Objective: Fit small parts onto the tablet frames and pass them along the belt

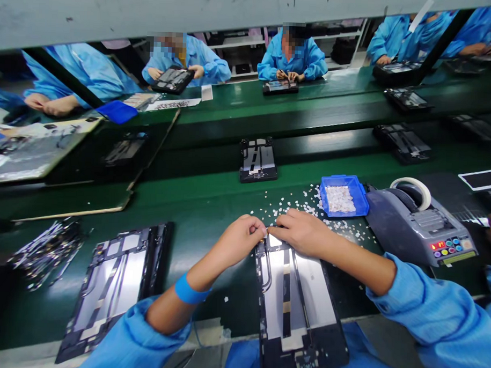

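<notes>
Nearest panel: tablet back frame (295, 304) lies flat in the lower centre of the frame, its near end overhanging the bench edge above my lap; black border, two silver plates with a dark strip between them, a thin cable looping down its left side.
Left hand: my left hand (239, 240) sits at the centre of the frame, knuckles up, fingers curled tight and narrow, tips pinched at the top left corner of the frame; whether anything is between them I cannot tell.
Left forearm: bare, coming in from the lower left, with a blue wrist strap (189, 292) and a rolled blue sleeve.
Right hand: my right hand (302, 231) rests just beside the left, palm down, fingertips pressed together on the top edge of the same frame, nearly touching the left fingers.
Right forearm: reaches in from the lower right, blue sleeve pushed back.
Scraps: small white liner bits (287, 207) scattered on the green bench just above my hands.
Blue tray (344, 195): right of centre, holding more white pieces.
Tape dispenser (421, 225): grey machine at the right, a roll on top, coloured buttons on its front.
Second frame (117, 281): lower left, lying flat.
Co-workers: blue-coated people along the top of the frame, across the belt.
</notes>
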The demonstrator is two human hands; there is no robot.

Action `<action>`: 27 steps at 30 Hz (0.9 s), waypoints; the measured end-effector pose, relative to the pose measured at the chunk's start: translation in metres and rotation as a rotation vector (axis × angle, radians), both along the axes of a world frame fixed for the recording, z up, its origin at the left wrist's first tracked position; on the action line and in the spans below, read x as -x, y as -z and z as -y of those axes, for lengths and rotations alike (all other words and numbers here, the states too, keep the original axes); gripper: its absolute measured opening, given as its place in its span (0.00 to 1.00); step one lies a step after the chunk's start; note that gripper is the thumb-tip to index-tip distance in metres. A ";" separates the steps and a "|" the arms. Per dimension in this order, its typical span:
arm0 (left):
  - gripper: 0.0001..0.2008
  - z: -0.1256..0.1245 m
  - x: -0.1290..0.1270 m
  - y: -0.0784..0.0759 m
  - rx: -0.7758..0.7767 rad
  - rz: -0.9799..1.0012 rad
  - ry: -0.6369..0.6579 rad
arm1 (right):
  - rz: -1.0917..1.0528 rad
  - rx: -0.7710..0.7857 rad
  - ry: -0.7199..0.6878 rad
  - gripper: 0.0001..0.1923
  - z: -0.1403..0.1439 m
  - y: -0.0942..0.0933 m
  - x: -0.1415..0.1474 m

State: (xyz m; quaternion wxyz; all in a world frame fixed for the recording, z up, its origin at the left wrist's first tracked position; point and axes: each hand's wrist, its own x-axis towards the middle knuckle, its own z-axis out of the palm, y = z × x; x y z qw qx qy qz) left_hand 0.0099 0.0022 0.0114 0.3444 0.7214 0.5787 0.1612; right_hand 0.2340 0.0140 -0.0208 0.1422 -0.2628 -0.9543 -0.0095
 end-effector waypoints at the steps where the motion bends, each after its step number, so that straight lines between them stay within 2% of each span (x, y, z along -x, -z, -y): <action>1: 0.09 0.000 -0.001 0.001 -0.007 -0.006 0.002 | 0.000 0.000 0.000 0.17 0.000 0.000 0.000; 21: 0.08 0.018 -0.009 0.012 -0.156 -0.077 -0.062 | -0.001 0.063 -0.002 0.16 0.001 -0.002 0.000; 25: 0.02 0.020 -0.010 0.019 -0.145 0.000 -0.179 | -0.009 0.053 -0.005 0.17 0.001 0.000 0.000; 27: 0.07 0.017 -0.011 0.024 -0.076 0.099 -0.285 | -0.016 0.056 -0.013 0.17 0.001 0.001 -0.001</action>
